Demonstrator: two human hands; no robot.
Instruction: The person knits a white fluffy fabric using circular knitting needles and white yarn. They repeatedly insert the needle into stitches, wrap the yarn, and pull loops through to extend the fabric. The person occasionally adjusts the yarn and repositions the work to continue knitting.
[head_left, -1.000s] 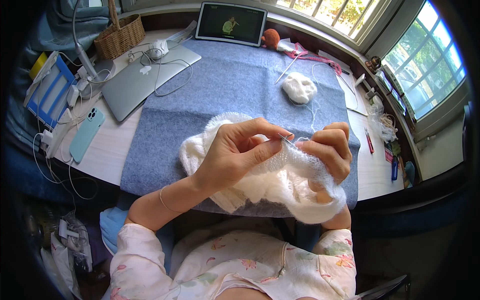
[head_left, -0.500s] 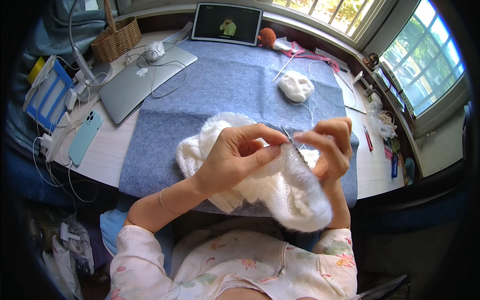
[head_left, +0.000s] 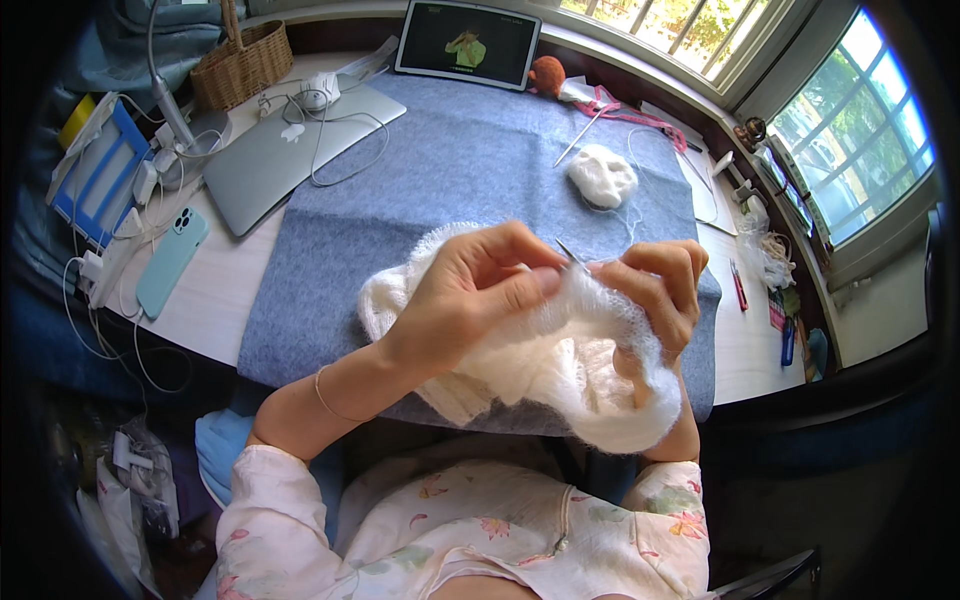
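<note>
A fuzzy white piece of knitting (head_left: 520, 375) hangs between my hands, its left part resting on the blue felt mat. My left hand (head_left: 480, 285) pinches its upper edge between thumb and fingertips. The metal tip of a knitting needle (head_left: 570, 250) sticks up between the two hands. My right hand (head_left: 655, 295) is closed at the edge beside that tip, fingers curled, with the fabric draped over its lower part. Most of the needle is hidden in the stitches. Beyond the hands lies a ball of white yarn (head_left: 603, 177), a strand trailing toward the right hand.
The blue mat (head_left: 330, 260) covers the desk's middle. A silver laptop (head_left: 300, 150), a teal phone (head_left: 172, 262) and tangled cables lie left. At the back stand a wicker basket (head_left: 240, 65) and a tablet (head_left: 467, 45). A loose white needle (head_left: 578, 137) lies near the yarn; a red pen (head_left: 738, 285) lies right.
My right fingers have come down from a raised position onto the knitting's edge. The fabric loop below has swung right and opened out. The view has shifted slightly.
</note>
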